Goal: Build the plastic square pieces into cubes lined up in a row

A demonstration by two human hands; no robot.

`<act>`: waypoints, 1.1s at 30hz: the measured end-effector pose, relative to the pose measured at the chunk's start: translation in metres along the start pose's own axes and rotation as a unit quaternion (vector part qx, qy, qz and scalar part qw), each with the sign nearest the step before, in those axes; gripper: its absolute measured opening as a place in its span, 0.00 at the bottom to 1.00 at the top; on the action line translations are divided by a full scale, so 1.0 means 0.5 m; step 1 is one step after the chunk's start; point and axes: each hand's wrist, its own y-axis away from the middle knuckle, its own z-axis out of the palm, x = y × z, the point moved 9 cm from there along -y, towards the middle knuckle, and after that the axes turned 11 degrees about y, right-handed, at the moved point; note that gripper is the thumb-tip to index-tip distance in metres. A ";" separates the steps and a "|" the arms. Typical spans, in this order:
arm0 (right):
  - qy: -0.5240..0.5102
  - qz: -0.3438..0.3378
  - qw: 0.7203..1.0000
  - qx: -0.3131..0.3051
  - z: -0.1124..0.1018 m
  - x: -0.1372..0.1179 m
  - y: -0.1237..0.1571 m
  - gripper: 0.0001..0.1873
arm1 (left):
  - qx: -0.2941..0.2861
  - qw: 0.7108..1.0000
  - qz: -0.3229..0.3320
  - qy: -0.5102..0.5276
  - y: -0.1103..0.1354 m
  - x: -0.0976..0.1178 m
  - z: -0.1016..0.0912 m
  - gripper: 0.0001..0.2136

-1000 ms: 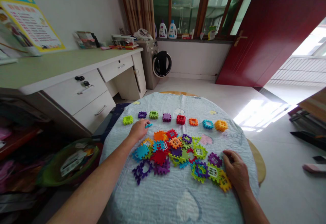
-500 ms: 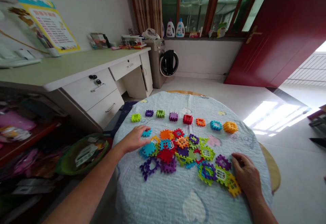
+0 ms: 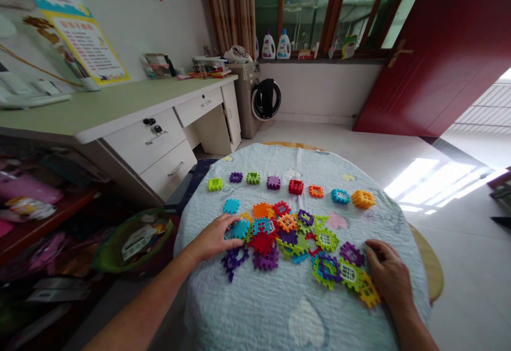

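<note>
My left hand [image 3: 217, 237] is at the left end of a loose heap of plastic interlocking pieces. Its thumb and fingers are closed around the edges of a blue square building piece [image 3: 241, 229]. Another blue piece [image 3: 231, 206] lies flat just beyond those fingers. Below the hand is a dark purple frame piece [image 3: 235, 259], and a red piece [image 3: 263, 243] lies to its right. My right hand [image 3: 389, 271] rests on the cloth with bent fingers apart, holding nothing visible. Beside it are a yellow window piece [image 3: 369, 291] and a purple piece [image 3: 352, 254].
Small assembled blocks stand in a row across the far side, among them a red one [image 3: 296, 186] and an orange-yellow one [image 3: 363, 199]. A pale blue cloth [image 3: 255, 308] covers the round table. A desk [image 3: 120, 111] stands at the left, with a green basket [image 3: 104, 258] below.
My left hand has moved nearer, from the far blue piece to the blue square piece in the heap, closing around it. My right hand stays where it was.
</note>
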 end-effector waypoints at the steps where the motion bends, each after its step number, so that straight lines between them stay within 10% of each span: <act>1: -0.001 -0.001 1.000 0.001 -0.001 -0.002 0.000 0.19 | 0.000 1.000 -0.002 -0.010 -0.001 0.002 0.001 0.28; 24: -0.009 0.007 1.000 0.000 -0.002 0.000 0.000 0.18 | -0.019 0.991 0.037 -0.124 -0.041 0.062 0.003 0.19; 33: -0.008 0.015 1.000 -0.008 0.002 0.006 0.000 0.19 | 0.004 0.994 -0.014 0.104 -0.058 -0.002 -0.065 0.18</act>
